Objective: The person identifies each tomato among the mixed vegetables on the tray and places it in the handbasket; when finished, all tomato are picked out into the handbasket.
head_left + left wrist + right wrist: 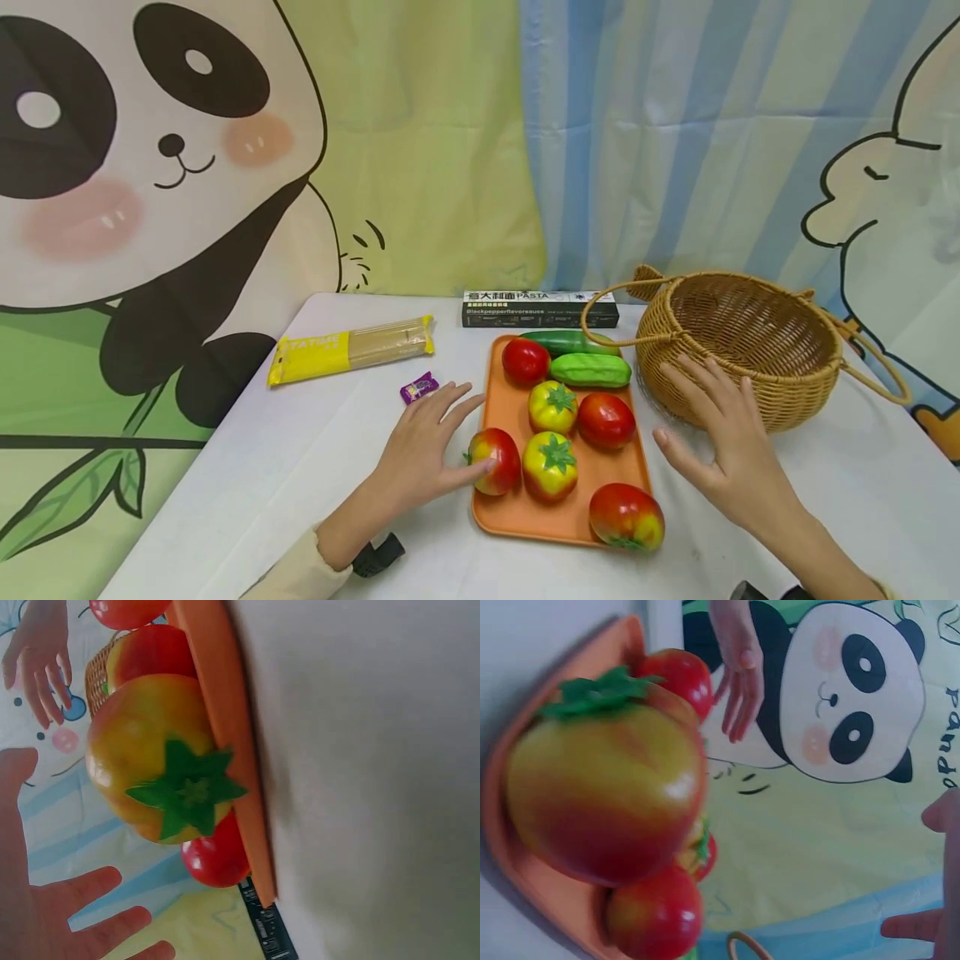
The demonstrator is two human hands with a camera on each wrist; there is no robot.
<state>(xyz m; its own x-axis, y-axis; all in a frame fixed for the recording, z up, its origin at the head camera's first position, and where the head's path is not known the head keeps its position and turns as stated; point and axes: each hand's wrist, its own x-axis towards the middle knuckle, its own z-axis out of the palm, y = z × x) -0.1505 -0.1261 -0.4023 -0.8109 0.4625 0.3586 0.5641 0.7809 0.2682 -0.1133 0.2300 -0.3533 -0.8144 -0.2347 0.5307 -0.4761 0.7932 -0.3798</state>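
Observation:
An orange tray [525, 521] lies on the white table with several red and yellow tomatoes [551, 467] on it. At its far end lie a light green ridged vegetable [591, 370] and a dark green cucumber [562, 341]. My left hand [427, 454] is spread at the tray's left edge, its thumb overlapping the leftmost tomato [504, 462] in the head view; the left wrist view shows the thumb and fingers apart from the tomato. My right hand [731, 450] hovers with fingers spread, right of the tray and in front of the wicker basket [795, 392]. Neither hand holds anything.
A yellow-ended pasta packet [351, 348] lies at the left, with a small purple packet [418, 387] nearer the tray. Behind the tray stands a black and white pasta box [538, 310]. The basket's looped handle [588, 312] reaches over the tray's far right corner.

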